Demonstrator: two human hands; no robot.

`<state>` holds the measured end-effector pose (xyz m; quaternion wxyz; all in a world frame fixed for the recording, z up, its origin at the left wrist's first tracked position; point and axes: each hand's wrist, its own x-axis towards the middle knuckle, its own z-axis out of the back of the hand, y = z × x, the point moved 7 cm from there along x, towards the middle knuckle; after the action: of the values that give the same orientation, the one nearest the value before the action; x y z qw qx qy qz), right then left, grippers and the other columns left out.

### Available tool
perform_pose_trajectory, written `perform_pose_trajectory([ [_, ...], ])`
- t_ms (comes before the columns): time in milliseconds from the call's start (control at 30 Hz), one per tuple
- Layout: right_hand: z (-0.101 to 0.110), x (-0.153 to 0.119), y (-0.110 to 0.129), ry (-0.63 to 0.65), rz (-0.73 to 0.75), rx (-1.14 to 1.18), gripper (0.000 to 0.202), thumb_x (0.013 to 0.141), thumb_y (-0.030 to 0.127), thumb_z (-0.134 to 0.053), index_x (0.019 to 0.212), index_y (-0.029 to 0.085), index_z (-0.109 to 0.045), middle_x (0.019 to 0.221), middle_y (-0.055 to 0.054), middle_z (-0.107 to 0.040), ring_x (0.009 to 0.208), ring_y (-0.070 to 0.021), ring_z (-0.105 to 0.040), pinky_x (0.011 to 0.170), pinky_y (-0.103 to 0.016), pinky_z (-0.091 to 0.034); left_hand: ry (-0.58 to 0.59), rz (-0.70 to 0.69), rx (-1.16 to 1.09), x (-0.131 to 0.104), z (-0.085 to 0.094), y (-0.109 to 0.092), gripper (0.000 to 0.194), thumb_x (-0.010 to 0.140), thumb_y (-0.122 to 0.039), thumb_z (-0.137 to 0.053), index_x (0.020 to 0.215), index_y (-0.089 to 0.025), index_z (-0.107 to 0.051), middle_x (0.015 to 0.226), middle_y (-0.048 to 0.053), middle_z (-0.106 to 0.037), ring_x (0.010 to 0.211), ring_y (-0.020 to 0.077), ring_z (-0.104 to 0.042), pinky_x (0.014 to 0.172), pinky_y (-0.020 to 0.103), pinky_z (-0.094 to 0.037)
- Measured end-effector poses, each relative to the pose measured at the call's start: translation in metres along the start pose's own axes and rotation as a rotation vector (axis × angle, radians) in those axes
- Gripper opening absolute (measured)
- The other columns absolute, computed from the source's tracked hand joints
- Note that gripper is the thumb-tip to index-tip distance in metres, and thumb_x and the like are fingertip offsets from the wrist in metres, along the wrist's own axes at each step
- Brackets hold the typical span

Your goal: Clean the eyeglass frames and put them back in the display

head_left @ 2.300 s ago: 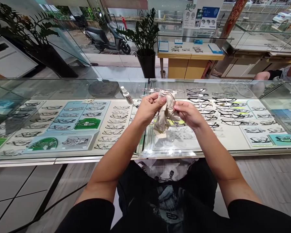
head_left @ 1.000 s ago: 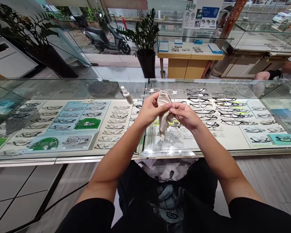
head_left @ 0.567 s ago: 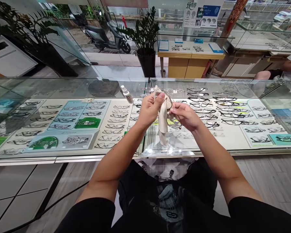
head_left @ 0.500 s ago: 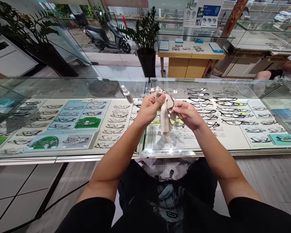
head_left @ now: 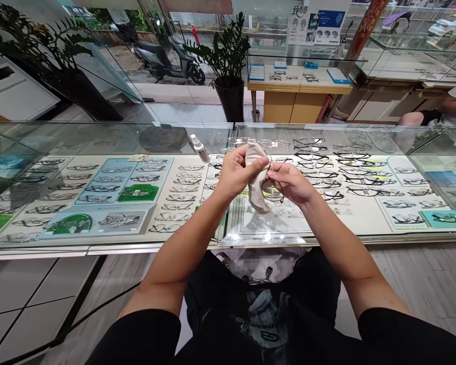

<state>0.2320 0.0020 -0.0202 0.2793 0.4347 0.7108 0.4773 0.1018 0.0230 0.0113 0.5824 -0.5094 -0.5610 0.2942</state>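
Between my hands, above the glass display counter, is a pair of eyeglasses with a thin dark frame. My left hand is closed on a pale beige cloth, its thumb pressing the cloth against the glasses. The cloth's loose end hangs below the fingers and covers part of the frame. My right hand pinches the glasses' frame from the other side. A small white spray bottle stands on the counter, to the left of and beyond my left hand.
Rows of eyeglasses lie under the counter's glass on both sides. Beyond the counter are a potted plant and a wooden display table. Another person's knee and arm show at the far right.
My left thumb has moved right along the glasses, and the cloth has shifted and bunched, its hanging end now higher and curved. My right hand has dropped slightly, still holding the frame.
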Motion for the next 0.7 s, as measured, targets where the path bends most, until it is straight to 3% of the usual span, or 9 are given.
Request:
perform_pose_trajectory([
  [133, -0.003, -0.001, 0.000, 0.000, 0.023, -0.040, 0.051, 0.069, 0.056, -0.101, 0.076, 0.018, -0.069, 0.078, -0.002, -0.065, 0.072, -0.0138, -0.056, 0.067, -0.026, -0.045, -0.121, -0.061, 0.083, 0.000, 0.005, -0.003, 0.065, 0.086, -0.080, -0.079, 0.069, -0.020, -0.059, 0.061, -0.002, -0.055, 0.053, 0.0098, -0.045, 0.052, 0.027, -0.038],
  [233, 0.000, -0.001, 0.002, -0.019, 0.058, -0.069, 0.050, 0.070, 0.058, -0.099, 0.077, 0.018, -0.070, 0.079, -0.002, -0.063, 0.069, -0.0125, -0.049, 0.062, -0.025, -0.042, -0.139, -0.075, 0.110, 0.000, 0.005, -0.006, 0.070, 0.085, -0.087, -0.073, 0.067, -0.021, -0.057, 0.060, -0.001, -0.053, 0.053, 0.0110, -0.044, 0.051, 0.029, -0.036],
  [467, -0.003, -0.004, 0.004, 0.020, 0.149, -0.066, 0.049, 0.075, 0.058, -0.098, 0.076, 0.019, -0.069, 0.089, -0.001, -0.057, 0.068, -0.0106, -0.041, 0.063, -0.025, -0.040, -0.285, -0.211, 0.297, -0.017, 0.006, -0.031, 0.055, 0.096, -0.073, -0.073, 0.077, -0.022, -0.068, 0.067, -0.001, -0.056, 0.064, 0.0135, -0.048, 0.062, 0.030, -0.039],
  [600, -0.008, -0.007, 0.004, 0.041, 0.158, -0.059, 0.045, 0.075, 0.057, -0.098, 0.077, 0.019, -0.071, 0.094, -0.002, -0.058, 0.076, -0.0131, -0.048, 0.073, -0.027, -0.048, -0.270, -0.230, 0.379, -0.021, 0.006, -0.040, 0.061, 0.099, -0.073, -0.068, 0.068, -0.022, -0.059, 0.062, -0.001, -0.050, 0.060, 0.0137, -0.042, 0.058, 0.032, -0.032],
  [700, -0.005, -0.009, 0.009, 0.046, 0.185, 0.018, 0.041, 0.073, 0.051, -0.100, 0.079, 0.020, -0.073, 0.103, -0.004, -0.060, 0.088, -0.0152, -0.057, 0.086, -0.028, -0.053, -0.299, -0.252, 0.405, -0.023, 0.018, -0.050, 0.067, 0.100, -0.075, -0.066, 0.062, -0.022, -0.049, 0.058, -0.001, -0.043, 0.059, 0.0143, -0.039, 0.055, 0.033, -0.028],
])
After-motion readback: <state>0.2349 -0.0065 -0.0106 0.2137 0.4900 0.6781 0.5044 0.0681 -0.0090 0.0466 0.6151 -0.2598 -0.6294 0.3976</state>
